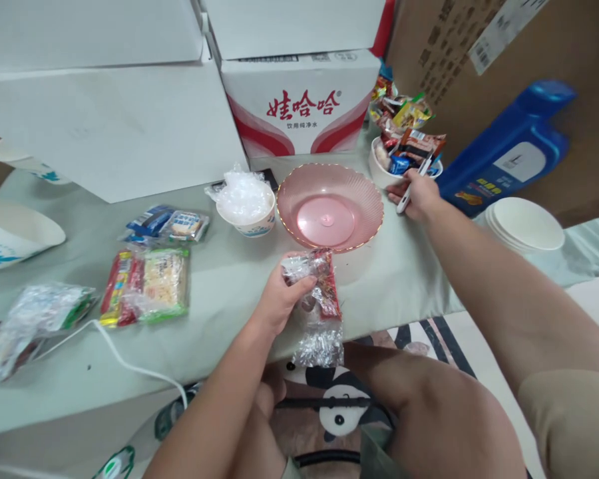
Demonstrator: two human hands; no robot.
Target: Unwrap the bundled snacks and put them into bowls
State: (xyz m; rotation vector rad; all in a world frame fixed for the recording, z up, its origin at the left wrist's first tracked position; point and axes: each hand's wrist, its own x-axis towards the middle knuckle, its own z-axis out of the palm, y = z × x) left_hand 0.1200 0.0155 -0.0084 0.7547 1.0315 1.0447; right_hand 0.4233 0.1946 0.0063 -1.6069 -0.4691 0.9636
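Note:
My left hand (284, 293) is closed on a clear plastic snack packet (324, 293) with red printing, held over the table's front edge. Its lower end is crinkled, see-through plastic. To the right, my right hand (416, 194) has a slim white pen-like tool (405, 198) in its grip, slanting upward. That hand is at a white bowl (385, 174) filled with wrapped snacks (422, 145); whether the fingers press on the bowl is hard to tell. Between the hands, just beyond the packet, sits a pink ribbed plastic bowl (329, 223) with a gold rim.
A paper cup (257, 229) stuffed with clear wrappers (243, 194) stands left of the pink bowl. Packaged snacks (150, 283) lie at left near a white cable (124, 359). White cartons (299, 106) line the back. On the right are a blue bottle (509, 153) and stacked white lids (526, 223).

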